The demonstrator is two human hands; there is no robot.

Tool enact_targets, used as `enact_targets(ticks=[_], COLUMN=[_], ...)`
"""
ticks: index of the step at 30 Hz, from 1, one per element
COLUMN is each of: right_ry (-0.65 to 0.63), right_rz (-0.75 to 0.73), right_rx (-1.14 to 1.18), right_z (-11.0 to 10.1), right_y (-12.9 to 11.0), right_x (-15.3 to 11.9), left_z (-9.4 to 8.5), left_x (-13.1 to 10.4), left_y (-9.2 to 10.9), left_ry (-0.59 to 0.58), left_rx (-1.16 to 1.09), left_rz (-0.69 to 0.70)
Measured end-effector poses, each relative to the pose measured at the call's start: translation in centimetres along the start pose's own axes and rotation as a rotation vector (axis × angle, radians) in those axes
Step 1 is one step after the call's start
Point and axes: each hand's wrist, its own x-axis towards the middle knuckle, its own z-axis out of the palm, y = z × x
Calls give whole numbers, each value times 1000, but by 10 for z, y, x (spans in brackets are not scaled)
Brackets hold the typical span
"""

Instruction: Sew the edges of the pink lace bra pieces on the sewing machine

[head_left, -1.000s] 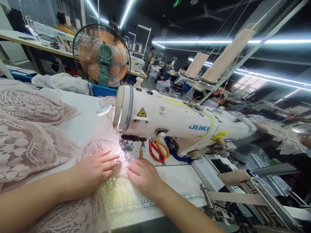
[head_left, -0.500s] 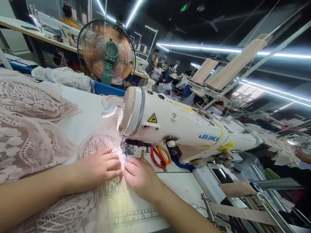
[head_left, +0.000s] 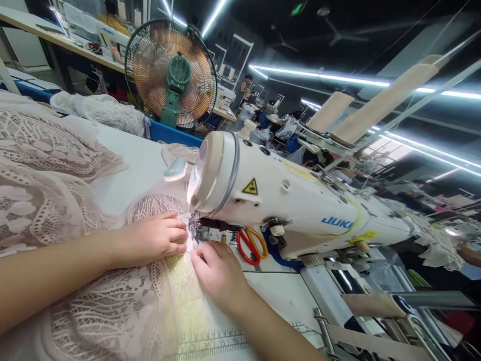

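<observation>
My left hand [head_left: 154,238] lies flat on a pale pink lace piece [head_left: 158,205], its fingers stretched toward the needle area of a white sewing machine [head_left: 263,185]. My right hand [head_left: 220,271] rests just right of the needle area, thumb and forefinger bent together at the lace's edge. What they pinch is too small to make out. The presser foot [head_left: 193,228] stands between and just beyond both hands. Under the hands, more lace [head_left: 108,316] spreads toward me beside a shiny yellowish patch [head_left: 186,286] on the table.
Scissors with red and orange handles [head_left: 248,248] lie under the machine arm. A printed ruler [head_left: 218,341] runs along the near table. Lace pieces [head_left: 45,140] are heaped at left. Behind stand a large fan [head_left: 173,75] and other workstations. Thread cones [head_left: 330,113] and a beige band [head_left: 372,303] are at right.
The view has shifted slightly, so the machine appears farther right. My right hand's fingertips have drawn a little away from the presser foot. My left hand stays flat on the lace.
</observation>
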Motion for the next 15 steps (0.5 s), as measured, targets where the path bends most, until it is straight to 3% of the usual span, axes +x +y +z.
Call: enact_targets(ticks=[6, 15], right_ry=[34, 7], right_rz=[-76, -84], right_rx=[-7, 21], right_z=[-4, -7], right_y=[0, 1], right_x=[0, -2], left_z=[12, -9], left_x=[-1, 11], left_y=[-14, -19], left_ry=[4, -185], left_rx=[89, 114], left_rz=[-35, -184])
